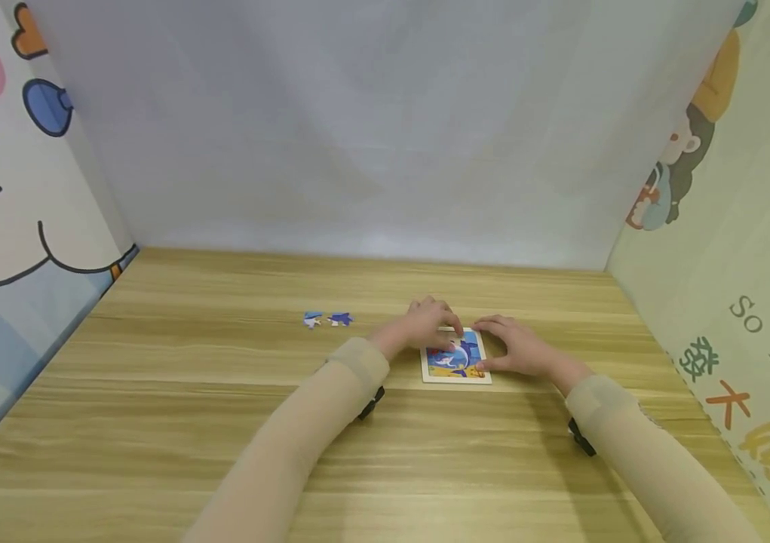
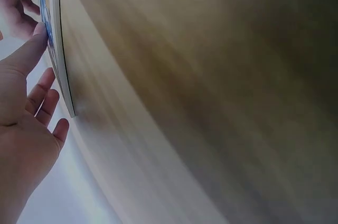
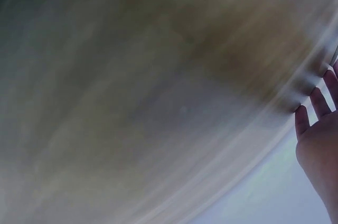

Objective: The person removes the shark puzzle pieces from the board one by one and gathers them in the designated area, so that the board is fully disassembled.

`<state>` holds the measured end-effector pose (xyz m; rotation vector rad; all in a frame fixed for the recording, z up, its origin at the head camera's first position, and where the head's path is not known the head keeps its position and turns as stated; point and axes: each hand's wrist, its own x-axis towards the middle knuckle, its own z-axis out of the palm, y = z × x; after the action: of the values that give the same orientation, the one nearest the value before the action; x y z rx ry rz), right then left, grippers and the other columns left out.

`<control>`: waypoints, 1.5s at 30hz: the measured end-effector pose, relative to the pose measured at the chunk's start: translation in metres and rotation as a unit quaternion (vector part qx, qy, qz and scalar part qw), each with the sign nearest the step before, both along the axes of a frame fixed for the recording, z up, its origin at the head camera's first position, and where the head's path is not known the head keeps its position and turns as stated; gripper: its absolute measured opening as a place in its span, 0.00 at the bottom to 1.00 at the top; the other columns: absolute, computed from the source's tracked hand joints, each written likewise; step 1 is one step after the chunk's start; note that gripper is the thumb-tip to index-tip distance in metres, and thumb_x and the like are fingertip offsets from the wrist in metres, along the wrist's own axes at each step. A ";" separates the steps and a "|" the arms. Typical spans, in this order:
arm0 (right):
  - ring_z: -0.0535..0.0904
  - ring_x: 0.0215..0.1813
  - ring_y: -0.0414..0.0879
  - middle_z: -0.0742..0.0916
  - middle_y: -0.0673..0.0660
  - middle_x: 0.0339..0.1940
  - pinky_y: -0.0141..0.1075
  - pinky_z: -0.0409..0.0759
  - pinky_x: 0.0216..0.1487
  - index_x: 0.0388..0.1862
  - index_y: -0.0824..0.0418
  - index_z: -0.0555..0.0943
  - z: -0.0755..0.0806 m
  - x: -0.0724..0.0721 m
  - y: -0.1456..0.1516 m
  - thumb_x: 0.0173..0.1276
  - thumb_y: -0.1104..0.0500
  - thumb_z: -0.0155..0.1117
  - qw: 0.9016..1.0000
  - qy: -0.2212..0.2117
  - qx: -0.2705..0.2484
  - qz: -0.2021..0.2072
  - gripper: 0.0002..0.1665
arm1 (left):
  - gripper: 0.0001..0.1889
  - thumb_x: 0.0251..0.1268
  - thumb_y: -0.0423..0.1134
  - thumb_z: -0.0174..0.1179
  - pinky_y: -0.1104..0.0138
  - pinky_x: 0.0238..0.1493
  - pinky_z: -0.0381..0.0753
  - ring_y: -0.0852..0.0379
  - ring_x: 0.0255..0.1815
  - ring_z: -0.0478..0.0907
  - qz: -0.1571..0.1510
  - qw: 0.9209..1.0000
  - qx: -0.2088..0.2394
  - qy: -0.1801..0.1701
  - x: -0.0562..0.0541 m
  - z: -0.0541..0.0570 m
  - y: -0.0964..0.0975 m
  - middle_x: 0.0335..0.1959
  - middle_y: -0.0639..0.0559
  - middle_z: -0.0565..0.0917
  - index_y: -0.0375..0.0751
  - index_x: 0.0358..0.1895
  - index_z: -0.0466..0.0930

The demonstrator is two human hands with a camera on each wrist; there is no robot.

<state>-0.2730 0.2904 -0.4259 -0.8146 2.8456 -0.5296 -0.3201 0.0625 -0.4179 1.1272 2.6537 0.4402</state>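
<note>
In the head view, a small jigsaw puzzle (image 1: 456,379) with a white frame lies on the table, its picture showing dolphins in blue water over yellow sand. My left hand (image 1: 427,323) reaches over its upper left part, thumb and index finger on the picture. From the left wrist, the thumb (image 2: 33,49) presses on the puzzle's face while the other fingers lie loosely beside the frame. My right hand (image 1: 519,348) rests at the right side, thumb at the right edge and fingertips by the top right corner. In the right wrist view its extended fingers (image 3: 318,102) touch the table.
Two loose puzzle pieces, a light blue and white one (image 1: 312,320) and a dark blue one (image 1: 340,320), lie left of the left hand on the wooden table (image 1: 222,392). A pale curtain (image 1: 371,136) hangs behind, with printed panels at both sides.
</note>
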 end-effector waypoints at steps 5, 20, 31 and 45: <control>0.62 0.69 0.63 0.70 0.62 0.67 0.60 0.58 0.66 0.68 0.60 0.67 0.000 0.000 0.001 0.56 0.37 0.67 1.000 -0.008 -0.002 -0.003 0.47 | 0.16 0.59 0.52 0.63 0.54 0.63 0.57 0.51 0.65 0.61 0.005 1.000 0.002 -0.013 0.002 0.002 0.002 0.62 0.53 0.72 0.58 0.50 0.81; 0.61 0.69 0.63 0.70 0.63 0.68 0.61 0.57 0.66 0.68 0.61 0.66 0.000 0.001 0.000 0.56 0.38 0.68 1.000 -0.006 -0.001 -0.006 0.46 | 0.13 0.60 0.49 0.63 0.52 0.65 0.56 0.50 0.66 0.60 0.005 1.000 0.016 -0.024 0.000 -0.006 0.007 0.63 0.53 0.71 0.57 0.48 0.83; 0.61 0.69 0.63 0.70 0.63 0.68 0.61 0.57 0.66 0.68 0.60 0.66 0.001 0.002 0.001 0.56 0.38 0.67 1.000 -0.010 -0.005 -0.009 0.47 | 0.16 0.57 0.45 0.66 0.54 0.64 0.57 0.54 0.62 0.66 0.000 0.998 0.054 -0.020 -0.001 -0.004 0.008 0.56 0.57 0.78 0.53 0.50 0.82; 0.62 0.69 0.63 0.70 0.63 0.68 0.61 0.57 0.66 0.68 0.61 0.66 0.001 0.001 0.000 0.56 0.37 0.67 1.000 -0.002 0.002 -0.009 0.48 | 0.12 0.62 0.40 0.63 0.70 0.46 0.73 0.62 0.42 0.75 0.020 0.987 0.146 -0.061 -0.003 -0.004 0.010 0.41 0.57 0.81 0.50 0.49 0.81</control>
<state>-0.2716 0.2908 -0.4245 -0.7860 2.8523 -0.5286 -0.3228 0.0722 -0.4224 1.0838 2.5666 0.9001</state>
